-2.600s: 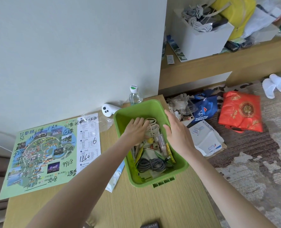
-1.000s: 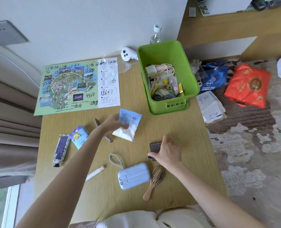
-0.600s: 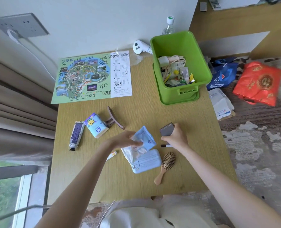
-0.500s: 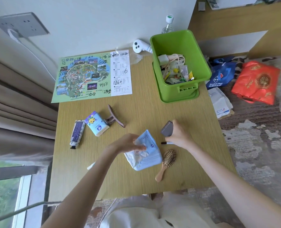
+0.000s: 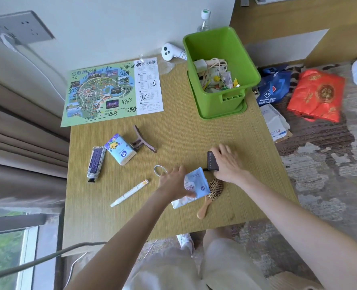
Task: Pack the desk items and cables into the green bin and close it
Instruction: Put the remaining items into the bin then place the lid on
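The green bin stands at the table's far right, open, with cables and small items inside. My left hand presses on a blue and white pouch, which lies over a light blue power bank; only its white wrist loop shows. My right hand grips a small dark box set on edge. A wooden hairbrush lies just below both hands. A white pen, a hand cream tube, a tissue pack and a brown hair clip lie to the left.
A park map sheet lies at the far left of the wooden table. A white controller and a water bottle stand by the wall behind the bin. Bags and papers litter the floor on the right. Curtains hang at left.
My left hand has laid the pouch down over the power bank and now rests on it. My right hand has stood the dark box up on its edge and holds it.
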Action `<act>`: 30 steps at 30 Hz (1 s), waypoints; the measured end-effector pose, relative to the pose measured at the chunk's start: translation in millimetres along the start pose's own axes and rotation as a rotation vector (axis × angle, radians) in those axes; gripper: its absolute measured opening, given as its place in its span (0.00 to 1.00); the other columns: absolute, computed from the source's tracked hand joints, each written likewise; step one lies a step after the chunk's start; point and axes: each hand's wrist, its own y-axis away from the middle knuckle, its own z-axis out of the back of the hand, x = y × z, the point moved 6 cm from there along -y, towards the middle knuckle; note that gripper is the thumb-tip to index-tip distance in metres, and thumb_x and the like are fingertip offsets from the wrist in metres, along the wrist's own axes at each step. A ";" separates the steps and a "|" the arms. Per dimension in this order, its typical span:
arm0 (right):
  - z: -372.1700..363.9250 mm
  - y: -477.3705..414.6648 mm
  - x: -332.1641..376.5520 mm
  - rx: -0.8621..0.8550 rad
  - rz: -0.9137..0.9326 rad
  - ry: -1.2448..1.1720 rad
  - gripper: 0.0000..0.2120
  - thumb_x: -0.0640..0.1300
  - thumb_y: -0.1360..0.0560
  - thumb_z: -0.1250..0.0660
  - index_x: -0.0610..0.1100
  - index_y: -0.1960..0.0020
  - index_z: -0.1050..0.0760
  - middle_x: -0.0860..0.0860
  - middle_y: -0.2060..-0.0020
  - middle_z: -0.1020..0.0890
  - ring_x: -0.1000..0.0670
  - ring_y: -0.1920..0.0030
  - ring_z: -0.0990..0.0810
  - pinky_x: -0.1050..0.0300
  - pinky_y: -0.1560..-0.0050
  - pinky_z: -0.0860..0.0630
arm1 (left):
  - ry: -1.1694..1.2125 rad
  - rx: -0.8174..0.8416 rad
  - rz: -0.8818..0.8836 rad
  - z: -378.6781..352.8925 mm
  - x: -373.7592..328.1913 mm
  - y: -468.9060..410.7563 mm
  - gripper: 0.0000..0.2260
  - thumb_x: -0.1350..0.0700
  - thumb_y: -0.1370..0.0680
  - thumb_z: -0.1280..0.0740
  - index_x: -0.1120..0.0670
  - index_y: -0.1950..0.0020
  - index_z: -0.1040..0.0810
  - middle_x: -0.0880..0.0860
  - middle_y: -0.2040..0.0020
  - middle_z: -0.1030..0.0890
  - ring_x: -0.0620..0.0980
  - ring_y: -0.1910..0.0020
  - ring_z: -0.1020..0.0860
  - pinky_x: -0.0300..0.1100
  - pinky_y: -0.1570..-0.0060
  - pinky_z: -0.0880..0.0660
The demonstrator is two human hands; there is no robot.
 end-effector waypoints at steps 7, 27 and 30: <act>-4.6 9.9 -5.2 -0.056 0.027 0.215 0.38 0.46 0.31 0.29 0.39 0.28 0.44 0.41 0.37 0.28 0.42 0.36 0.31 0.46 0.35 0.34 | -0.033 0.090 0.102 -7.5 8.9 -9.3 0.35 0.30 0.40 0.26 0.55 0.48 0.29 0.49 0.49 0.25 0.52 0.48 0.27 0.53 0.38 0.34; 74.6 1.4 2.1 -0.280 0.115 -0.319 0.16 0.38 0.26 0.33 0.45 0.44 0.38 0.49 0.53 0.25 0.48 0.57 0.25 0.56 0.62 0.33 | 0.463 -0.044 0.252 43.5 42.5 -36.6 0.26 0.39 0.30 0.28 0.55 0.43 0.30 0.52 0.51 0.21 0.52 0.54 0.21 0.49 0.55 0.23; 105.4 -1.3 7.8 -0.329 0.161 -0.340 0.17 0.36 0.27 0.34 0.45 0.44 0.38 0.50 0.55 0.27 0.50 0.58 0.27 0.59 0.63 0.35 | 0.634 -0.042 0.210 66.2 45.4 -42.0 0.26 0.43 0.29 0.26 0.58 0.41 0.27 0.55 0.48 0.19 0.55 0.51 0.19 0.56 0.47 0.22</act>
